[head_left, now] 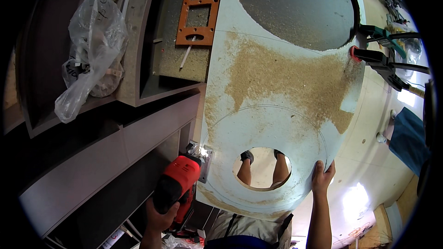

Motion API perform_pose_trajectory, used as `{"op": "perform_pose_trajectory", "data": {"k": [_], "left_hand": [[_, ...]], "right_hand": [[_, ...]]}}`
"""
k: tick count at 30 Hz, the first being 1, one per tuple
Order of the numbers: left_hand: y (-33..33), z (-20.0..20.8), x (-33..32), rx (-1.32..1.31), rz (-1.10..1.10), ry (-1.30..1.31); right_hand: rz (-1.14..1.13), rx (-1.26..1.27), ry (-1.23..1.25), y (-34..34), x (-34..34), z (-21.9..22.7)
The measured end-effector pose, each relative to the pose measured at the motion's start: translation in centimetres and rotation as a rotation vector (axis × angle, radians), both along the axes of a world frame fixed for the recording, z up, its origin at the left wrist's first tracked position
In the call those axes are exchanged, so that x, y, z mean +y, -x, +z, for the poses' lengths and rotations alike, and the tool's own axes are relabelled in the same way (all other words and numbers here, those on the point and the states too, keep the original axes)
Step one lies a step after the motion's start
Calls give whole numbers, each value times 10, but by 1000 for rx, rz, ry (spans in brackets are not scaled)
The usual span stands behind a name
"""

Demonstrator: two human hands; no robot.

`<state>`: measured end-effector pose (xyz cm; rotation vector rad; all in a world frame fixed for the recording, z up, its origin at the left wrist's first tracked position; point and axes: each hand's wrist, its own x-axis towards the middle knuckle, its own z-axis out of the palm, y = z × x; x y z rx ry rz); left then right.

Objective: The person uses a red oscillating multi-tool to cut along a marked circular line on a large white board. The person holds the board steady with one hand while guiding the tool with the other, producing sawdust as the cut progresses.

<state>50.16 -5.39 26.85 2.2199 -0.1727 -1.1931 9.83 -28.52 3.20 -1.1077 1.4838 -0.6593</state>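
A red and black cordless power tool (184,173) is in my left hand (159,216), whose fingers wrap round it. At its front, a light shines and a grey metal plate lies against the left edge of a pale blue-green board (272,124). My right hand (321,175) grips the board's right edge near its close corner, thumb on top. Brown sawdust (286,76) covers much of the board. Its smaller round hole shows my legs and the floor below; a drawn arc surrounds that hole. A large round opening (300,9) takes up the far end.
Black clamps (380,60) hold the board's far right edge. An orange template (197,34) and a white pencil (187,57) lie in a dusty open cabinet at left, beside clear plastic bags (97,37). Dark cabinet panels (106,157) run along the left. At right is a person in blue (410,140).
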Motion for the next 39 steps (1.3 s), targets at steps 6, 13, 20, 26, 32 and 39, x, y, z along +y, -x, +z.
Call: {"op": "perform_pose_trajectory", "data": {"k": [6, 13, 20, 26, 32, 39], "left_hand": [[-3, 1, 3, 7, 6, -12], [-7, -11, 17, -174, -173, 53], [2, -6, -3, -181, -101, 58], [-6, -2, 8, -67, -84, -39], [-2, -3, 7, -103, -38, -33], [-6, -1, -3, -36, -64, -20]], "right_hand": [[-13, -29, -9, 2, 2, -2], [-5, -13, -26, 2, -1, 3], [-24, -65, -23, -2, -2, 5], [-38, -66, -34, -2, -1, 4], [-15, -29, -11, -2, -2, 4], [-9, -22, -18, -1, -2, 4]]}}
